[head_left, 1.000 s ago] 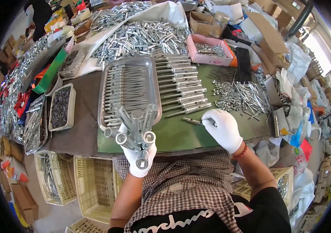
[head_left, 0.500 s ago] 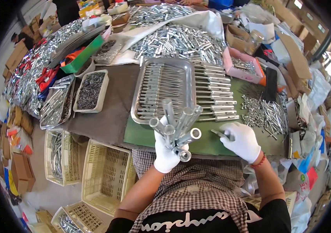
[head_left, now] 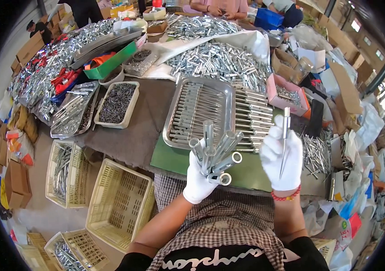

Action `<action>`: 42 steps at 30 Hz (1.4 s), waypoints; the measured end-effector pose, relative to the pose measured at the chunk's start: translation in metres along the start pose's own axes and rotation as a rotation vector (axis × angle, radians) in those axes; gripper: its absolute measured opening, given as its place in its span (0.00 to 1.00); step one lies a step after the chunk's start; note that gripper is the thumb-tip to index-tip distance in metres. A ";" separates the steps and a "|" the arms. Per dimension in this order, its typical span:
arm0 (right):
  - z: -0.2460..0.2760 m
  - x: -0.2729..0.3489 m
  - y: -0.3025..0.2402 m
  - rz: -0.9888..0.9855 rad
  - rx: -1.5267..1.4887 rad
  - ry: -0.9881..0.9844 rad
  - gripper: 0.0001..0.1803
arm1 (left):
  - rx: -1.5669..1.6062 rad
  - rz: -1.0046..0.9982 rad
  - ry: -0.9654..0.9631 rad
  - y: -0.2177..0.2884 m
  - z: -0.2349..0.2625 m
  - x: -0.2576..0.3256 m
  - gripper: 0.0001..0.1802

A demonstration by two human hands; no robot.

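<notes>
My left hand (head_left: 197, 181), in a white glove, is closed round a bundle of several short silver metal tubes (head_left: 208, 143). Their open ends fan upward and toward the right. To the right, my gloved right hand (head_left: 282, 160) is raised above the bench edge, gripping a pointed metal rod (head_left: 286, 124). Its thick cylindrical end sticks up past the fingers, and its thin tapered shaft runs down across the palm. Just beyond my hands lies a metal tray (head_left: 169, 118) of similar pointed rods in neat rows. More rods with thick ends (head_left: 256, 112) are lined up along its right side.
A heap of metal tubes (head_left: 222, 61) covers the far table. Left of the tray stands a white tub of dark screws (head_left: 115, 105). A pink box (head_left: 273, 92) and loose pins (head_left: 316, 153) sit at right. Yellow crates (head_left: 94, 198) stand on the floor at lower left. Co-workers are across the table.
My right hand has come up off the green bench top and turned, bringing the pointed rod upright. My left hand still holds the tubes. The whole view has shifted slightly.
</notes>
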State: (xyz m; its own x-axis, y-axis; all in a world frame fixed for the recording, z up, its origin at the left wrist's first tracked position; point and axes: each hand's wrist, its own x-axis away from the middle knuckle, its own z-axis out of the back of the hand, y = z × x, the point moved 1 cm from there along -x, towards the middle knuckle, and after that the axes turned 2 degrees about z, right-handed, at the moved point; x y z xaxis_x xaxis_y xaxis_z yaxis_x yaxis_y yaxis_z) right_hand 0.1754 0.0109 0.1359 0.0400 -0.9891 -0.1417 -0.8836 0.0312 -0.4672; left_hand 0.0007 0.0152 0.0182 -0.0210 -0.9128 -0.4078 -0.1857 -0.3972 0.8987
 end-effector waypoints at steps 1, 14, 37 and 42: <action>0.001 0.002 0.002 -0.011 -0.010 0.016 0.18 | 0.024 0.010 0.007 0.001 -0.001 0.000 0.40; -0.059 0.025 0.000 0.520 1.291 -0.244 0.13 | 0.101 0.099 -0.005 -0.005 0.002 0.003 0.48; -0.066 0.002 0.003 0.653 1.751 -0.690 0.16 | -0.160 0.060 -0.031 -0.006 0.006 0.000 0.45; -0.062 0.003 0.007 0.571 1.786 -0.768 0.13 | -0.087 0.044 -0.012 -0.008 0.000 -0.003 0.42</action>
State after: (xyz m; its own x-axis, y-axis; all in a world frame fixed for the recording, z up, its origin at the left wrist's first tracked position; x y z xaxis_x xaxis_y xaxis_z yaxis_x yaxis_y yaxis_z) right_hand 0.1404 -0.0008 0.1858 0.5541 -0.5784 -0.5987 0.4744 0.8104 -0.3439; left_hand 0.0019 0.0210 0.0122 -0.0394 -0.9287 -0.3688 -0.0986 -0.3637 0.9263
